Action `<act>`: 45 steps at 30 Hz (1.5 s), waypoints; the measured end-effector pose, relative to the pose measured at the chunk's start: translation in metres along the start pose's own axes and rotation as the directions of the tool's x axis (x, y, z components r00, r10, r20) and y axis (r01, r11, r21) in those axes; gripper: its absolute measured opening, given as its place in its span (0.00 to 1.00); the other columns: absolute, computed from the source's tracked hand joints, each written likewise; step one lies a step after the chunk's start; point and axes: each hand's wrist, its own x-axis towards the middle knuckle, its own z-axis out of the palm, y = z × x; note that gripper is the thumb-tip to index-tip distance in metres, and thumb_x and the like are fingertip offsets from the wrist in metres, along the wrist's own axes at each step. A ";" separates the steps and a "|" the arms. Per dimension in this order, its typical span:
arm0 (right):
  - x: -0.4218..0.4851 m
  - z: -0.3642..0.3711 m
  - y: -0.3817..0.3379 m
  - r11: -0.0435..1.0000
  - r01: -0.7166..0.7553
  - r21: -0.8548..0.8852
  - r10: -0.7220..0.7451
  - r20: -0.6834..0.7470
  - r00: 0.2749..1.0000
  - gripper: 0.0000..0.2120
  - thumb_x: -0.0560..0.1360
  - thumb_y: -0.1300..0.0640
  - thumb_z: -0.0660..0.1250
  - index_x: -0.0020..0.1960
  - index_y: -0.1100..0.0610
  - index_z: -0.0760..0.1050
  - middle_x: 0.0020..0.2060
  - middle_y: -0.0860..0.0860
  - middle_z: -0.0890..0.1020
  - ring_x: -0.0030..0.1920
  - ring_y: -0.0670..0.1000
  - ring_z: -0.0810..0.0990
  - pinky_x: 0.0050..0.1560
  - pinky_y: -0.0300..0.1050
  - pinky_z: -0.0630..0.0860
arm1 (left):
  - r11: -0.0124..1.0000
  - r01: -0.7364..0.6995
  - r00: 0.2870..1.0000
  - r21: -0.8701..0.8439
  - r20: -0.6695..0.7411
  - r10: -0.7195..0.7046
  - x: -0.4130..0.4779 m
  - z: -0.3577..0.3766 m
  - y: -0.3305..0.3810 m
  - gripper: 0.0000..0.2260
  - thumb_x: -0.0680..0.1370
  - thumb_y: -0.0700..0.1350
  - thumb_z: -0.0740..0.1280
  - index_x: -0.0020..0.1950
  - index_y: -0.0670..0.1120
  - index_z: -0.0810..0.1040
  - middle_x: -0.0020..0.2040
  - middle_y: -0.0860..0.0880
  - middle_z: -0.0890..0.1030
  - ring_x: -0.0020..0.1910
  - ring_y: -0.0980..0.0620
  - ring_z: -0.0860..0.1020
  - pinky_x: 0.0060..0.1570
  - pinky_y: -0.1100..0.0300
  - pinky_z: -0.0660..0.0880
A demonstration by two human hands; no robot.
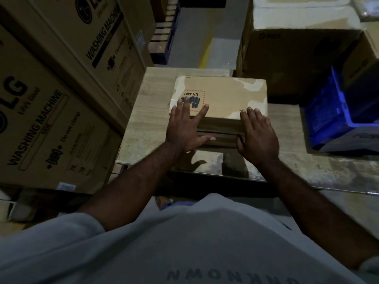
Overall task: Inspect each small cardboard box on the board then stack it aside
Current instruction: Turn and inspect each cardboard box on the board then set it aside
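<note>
Both hands laid flat on the top box of the stack.
I see the flat brown cardboard box (225, 95), bearing a red-hatched UN 3481 label, lying topmost on a short stack on the pale wooden board (143, 124). The left hand (184, 128) and right hand (256, 134) rest spread and straight-fingered on its near corners, thumbs against the stack's front. Large printed washing-machine cartons (51, 119) stand to the left and a blue plastic crate (328, 119) to the right.

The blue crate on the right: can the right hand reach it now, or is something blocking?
Probably yes. The right hand rests with straight fingers on the cardboard box, and only bare board lies between it and the blue crate.
</note>
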 end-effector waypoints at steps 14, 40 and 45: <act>0.084 -0.018 0.017 0.995 -0.056 -0.078 0.067 0.154 0.986 0.44 0.78 0.25 0.47 0.77 0.58 0.64 0.80 0.64 0.63 0.81 0.63 0.59 0.77 0.65 0.59 | 0.993 0.068 0.998 -0.093 -0.009 -0.069 0.062 -0.042 -0.015 0.46 0.70 0.81 0.51 0.81 0.55 0.61 0.81 0.40 0.60 0.80 0.37 0.56 0.77 0.35 0.51; 0.087 -0.007 0.002 0.944 -0.326 0.044 0.319 0.117 0.940 0.41 0.81 0.30 0.51 0.84 0.55 0.55 0.82 0.69 0.44 0.82 0.69 0.43 0.79 0.68 0.53 | 0.782 0.476 0.879 -0.402 0.259 -0.401 0.065 -0.042 -0.026 0.47 0.72 0.72 0.69 0.83 0.55 0.52 0.82 0.36 0.53 0.80 0.34 0.56 0.74 0.37 0.62; 0.062 0.000 -0.002 0.943 -0.326 0.066 0.318 0.106 0.942 0.36 0.82 0.32 0.54 0.81 0.54 0.60 0.81 0.69 0.49 0.80 0.73 0.54 0.73 0.69 0.65 | 0.447 0.454 0.843 -0.771 0.210 -0.495 0.030 -0.015 -0.032 0.45 0.70 0.72 0.71 0.79 0.52 0.59 0.63 0.47 0.81 0.57 0.44 0.82 0.56 0.44 0.81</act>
